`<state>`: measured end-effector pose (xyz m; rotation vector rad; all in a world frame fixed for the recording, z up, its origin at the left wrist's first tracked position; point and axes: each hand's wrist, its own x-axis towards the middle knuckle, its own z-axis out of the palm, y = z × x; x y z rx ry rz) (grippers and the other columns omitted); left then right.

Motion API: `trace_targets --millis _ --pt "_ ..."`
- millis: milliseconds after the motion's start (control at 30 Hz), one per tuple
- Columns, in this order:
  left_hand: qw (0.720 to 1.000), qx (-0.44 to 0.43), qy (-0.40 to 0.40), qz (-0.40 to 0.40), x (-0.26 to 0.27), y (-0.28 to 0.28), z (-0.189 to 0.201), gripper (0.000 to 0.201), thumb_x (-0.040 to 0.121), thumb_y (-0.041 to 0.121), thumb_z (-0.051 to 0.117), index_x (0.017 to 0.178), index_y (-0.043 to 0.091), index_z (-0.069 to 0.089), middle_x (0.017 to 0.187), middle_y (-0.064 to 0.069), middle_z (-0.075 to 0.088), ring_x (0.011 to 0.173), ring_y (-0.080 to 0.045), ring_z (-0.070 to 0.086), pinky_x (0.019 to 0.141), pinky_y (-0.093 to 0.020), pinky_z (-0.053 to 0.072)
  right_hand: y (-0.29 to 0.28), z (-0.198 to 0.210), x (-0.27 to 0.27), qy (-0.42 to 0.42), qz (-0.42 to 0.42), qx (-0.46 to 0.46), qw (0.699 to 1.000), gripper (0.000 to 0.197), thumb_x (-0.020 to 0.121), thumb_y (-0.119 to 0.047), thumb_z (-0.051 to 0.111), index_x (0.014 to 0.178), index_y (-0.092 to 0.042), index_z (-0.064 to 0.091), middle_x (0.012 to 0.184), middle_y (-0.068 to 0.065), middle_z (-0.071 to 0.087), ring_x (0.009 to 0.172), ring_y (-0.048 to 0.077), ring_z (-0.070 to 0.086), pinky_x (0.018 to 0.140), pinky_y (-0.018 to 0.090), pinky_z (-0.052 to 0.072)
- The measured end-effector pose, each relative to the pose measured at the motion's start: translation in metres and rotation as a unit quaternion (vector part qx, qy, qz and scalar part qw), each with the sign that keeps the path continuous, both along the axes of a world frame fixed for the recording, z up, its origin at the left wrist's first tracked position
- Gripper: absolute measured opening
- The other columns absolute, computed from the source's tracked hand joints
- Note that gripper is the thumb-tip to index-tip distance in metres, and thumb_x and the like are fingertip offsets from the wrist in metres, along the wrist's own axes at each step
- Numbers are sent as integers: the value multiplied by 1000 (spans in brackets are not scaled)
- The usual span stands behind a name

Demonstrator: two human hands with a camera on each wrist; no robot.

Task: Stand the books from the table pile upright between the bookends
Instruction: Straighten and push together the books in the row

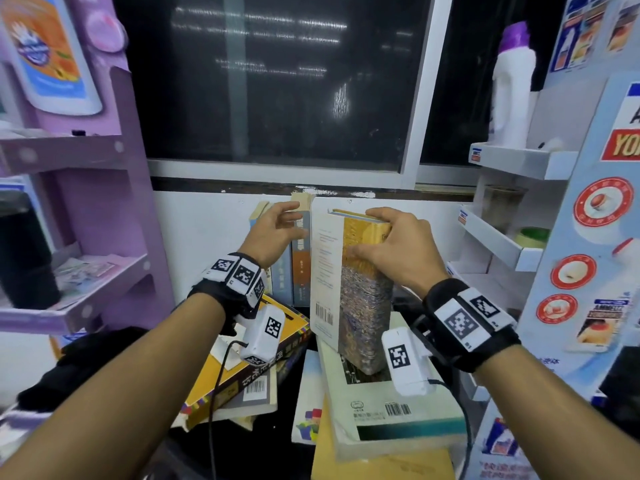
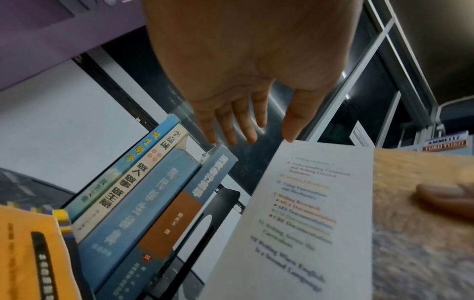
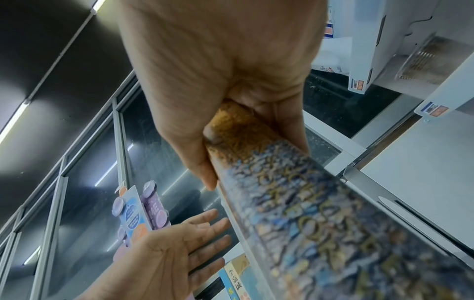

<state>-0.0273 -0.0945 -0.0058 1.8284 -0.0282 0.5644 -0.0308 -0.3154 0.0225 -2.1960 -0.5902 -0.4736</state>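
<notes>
Nearest the lens, lower centre of the head view, flat paperbacks (image 1: 388,403) lie piled on the worktop. Above them the right hand (image 1: 398,244) grasps a thick mottled blue-and-ochre book (image 1: 360,299), long axis upright, by its top. Left of it stands the row of blue-spined books (image 2: 143,205); a black metal bookend (image 2: 218,205) shows in the gap. The left hand (image 1: 277,230), fingers spread and released, hovers over that row.
</notes>
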Motion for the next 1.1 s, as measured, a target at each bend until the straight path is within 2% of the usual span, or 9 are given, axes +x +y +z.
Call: trace_targets --millis 100,267,467,667,867,1100 --pt "998 43 -25 41 9 5 -3 50 86 7 64 132 19 49 131 -1 56 123 -17 50 103 -36 44 1 5 9 0 -17 -6 1000 71 65 -38 85 129 -22 59 108 1 67 93 14 61 86 27 53" --pt "988 116 -44 95 26 4 0 49 86 13 64 133 18 51 138 -1 50 128 -16 44 105 -31 36 5 9 29 -6 -38 -3 999 68 65 -40 84 127 -26 60 110 3 66 99 18 60 90 32 52" --pt "973 189 -47 122 55 3 -1 51 86 21 66 133 16 49 139 -4 48 128 -18 42 97 -21 27 12 11 50 -9 -38 -4 999 70 66 -40 84 129 -24 59 111 2 67 99 17 62 89 33 54" --pt "959 248 -39 131 82 11 -7 54 85 27 66 135 14 48 139 -6 48 128 -22 43 105 -33 32 19 5 69 3 -17 -18 1000 71 68 -41 83 132 -25 57 114 2 65 105 18 59 92 35 53" --pt "956 266 -14 122 97 27 -18 55 87 29 63 137 14 46 142 -5 45 131 -21 41 109 -35 32 26 2 87 19 1 -22 1000 72 69 -37 84 133 -23 56 114 -1 65 91 10 60 77 18 49" --pt "962 241 -33 125 102 30 -24 47 87 28 66 128 15 47 131 -1 50 120 -18 48 101 -34 41 40 -3 105 31 -7 -20 999 71 68 -38 84 132 -24 57 112 1 65 98 16 61 84 26 54"
